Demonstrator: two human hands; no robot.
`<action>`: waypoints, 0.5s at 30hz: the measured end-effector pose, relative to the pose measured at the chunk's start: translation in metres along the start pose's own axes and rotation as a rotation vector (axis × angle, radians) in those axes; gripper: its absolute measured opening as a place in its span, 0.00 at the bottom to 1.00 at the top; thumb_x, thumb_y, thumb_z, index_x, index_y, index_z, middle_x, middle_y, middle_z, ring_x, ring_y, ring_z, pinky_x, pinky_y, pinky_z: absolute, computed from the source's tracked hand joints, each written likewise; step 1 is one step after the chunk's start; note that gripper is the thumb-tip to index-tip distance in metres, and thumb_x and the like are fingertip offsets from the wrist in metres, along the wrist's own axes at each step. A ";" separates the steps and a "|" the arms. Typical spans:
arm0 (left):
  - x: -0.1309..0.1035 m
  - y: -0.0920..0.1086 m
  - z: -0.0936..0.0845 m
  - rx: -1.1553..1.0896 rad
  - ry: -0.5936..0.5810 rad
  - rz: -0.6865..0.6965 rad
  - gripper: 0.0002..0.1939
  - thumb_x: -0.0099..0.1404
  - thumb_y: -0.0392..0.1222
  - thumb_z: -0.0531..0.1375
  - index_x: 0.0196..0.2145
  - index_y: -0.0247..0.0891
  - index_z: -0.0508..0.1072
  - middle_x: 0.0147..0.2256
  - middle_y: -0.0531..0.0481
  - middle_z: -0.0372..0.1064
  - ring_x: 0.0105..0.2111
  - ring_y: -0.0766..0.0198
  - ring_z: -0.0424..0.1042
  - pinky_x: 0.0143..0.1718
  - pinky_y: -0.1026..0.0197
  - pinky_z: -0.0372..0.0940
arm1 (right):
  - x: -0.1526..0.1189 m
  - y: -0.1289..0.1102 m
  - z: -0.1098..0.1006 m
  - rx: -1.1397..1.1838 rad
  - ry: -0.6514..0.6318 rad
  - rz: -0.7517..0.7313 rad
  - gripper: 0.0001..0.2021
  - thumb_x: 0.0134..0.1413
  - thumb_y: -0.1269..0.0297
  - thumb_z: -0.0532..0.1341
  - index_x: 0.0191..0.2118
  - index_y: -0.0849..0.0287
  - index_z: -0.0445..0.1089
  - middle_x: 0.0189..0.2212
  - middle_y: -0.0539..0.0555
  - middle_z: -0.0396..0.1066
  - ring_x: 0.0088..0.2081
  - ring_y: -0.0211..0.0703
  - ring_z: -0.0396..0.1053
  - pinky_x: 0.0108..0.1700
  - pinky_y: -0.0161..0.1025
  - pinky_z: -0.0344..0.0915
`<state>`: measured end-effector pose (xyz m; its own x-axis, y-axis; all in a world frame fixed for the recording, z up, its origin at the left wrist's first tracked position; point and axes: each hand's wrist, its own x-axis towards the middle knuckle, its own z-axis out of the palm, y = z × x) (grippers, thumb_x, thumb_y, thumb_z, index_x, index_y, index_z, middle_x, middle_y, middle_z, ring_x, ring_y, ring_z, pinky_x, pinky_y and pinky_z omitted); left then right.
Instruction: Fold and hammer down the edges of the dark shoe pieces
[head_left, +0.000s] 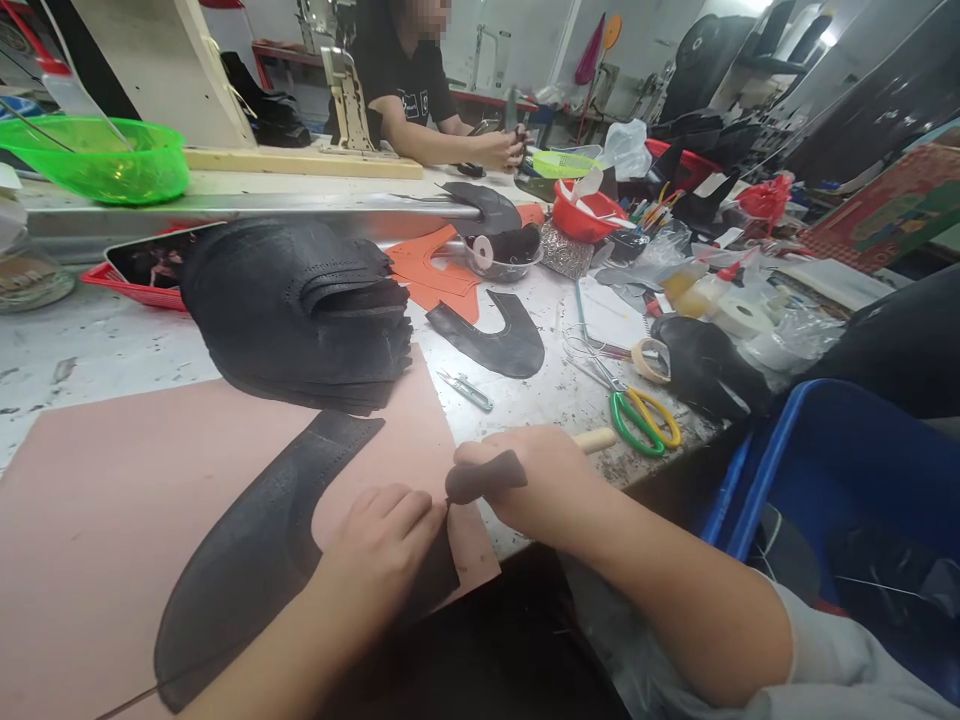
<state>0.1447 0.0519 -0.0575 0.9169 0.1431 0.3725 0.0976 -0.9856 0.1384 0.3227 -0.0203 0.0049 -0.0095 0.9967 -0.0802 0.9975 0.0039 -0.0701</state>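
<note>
A curved black leather piece (247,555) with a line of small holes near its upper end lies on a pink board (97,480). My left hand (386,535) is on its right part, fingers bent and pressed together at the leather edge; the fingertips are partly hidden. My right hand (544,485) grips a hammer (487,478) with a dark rounded head and a pale wooden handle. The head is right beside my left fingertips. Behind the board's edge rises a thick stack of similar black leather pieces (292,310).
A single black piece (499,335), thread snips (466,391) and scissors (645,418) with green and yellow handles lie beyond my hands. A blue bin (817,480) stands right of the table. Across it, a person (420,110) handles something small. Clutter fills the right back.
</note>
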 end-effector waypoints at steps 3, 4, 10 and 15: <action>-0.001 -0.001 0.002 -0.022 -0.013 -0.037 0.12 0.65 0.29 0.48 0.40 0.33 0.69 0.31 0.46 0.67 0.31 0.58 0.64 0.30 0.57 0.59 | 0.004 0.000 -0.001 0.009 -0.058 -0.040 0.07 0.51 0.69 0.55 0.32 0.54 0.70 0.20 0.49 0.69 0.23 0.40 0.65 0.23 0.36 0.42; -0.001 -0.001 0.002 -0.037 -0.018 -0.054 0.13 0.65 0.29 0.48 0.40 0.34 0.69 0.30 0.46 0.67 0.30 0.59 0.64 0.29 0.58 0.59 | 0.005 0.001 -0.001 -0.001 -0.075 -0.042 0.07 0.51 0.69 0.55 0.31 0.54 0.70 0.20 0.50 0.69 0.23 0.40 0.65 0.23 0.37 0.42; -0.001 -0.007 0.001 -0.179 -0.028 -0.170 0.13 0.65 0.30 0.46 0.33 0.36 0.70 0.27 0.49 0.66 0.28 0.62 0.64 0.28 0.60 0.60 | 0.004 -0.001 0.003 0.008 -0.097 -0.005 0.07 0.52 0.68 0.55 0.32 0.55 0.70 0.21 0.50 0.70 0.24 0.41 0.66 0.24 0.36 0.45; -0.005 -0.013 -0.004 -0.236 0.001 -0.144 0.13 0.67 0.33 0.47 0.34 0.37 0.71 0.27 0.50 0.67 0.28 0.65 0.66 0.27 0.64 0.61 | 0.009 -0.001 0.005 0.038 -0.216 0.045 0.07 0.48 0.70 0.56 0.31 0.55 0.71 0.25 0.51 0.73 0.25 0.41 0.68 0.24 0.36 0.46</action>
<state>0.1369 0.0641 -0.0578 0.8999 0.2800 0.3344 0.1337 -0.9069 0.3995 0.3215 -0.0118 -0.0003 0.0161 0.9555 -0.2947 0.9940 -0.0471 -0.0986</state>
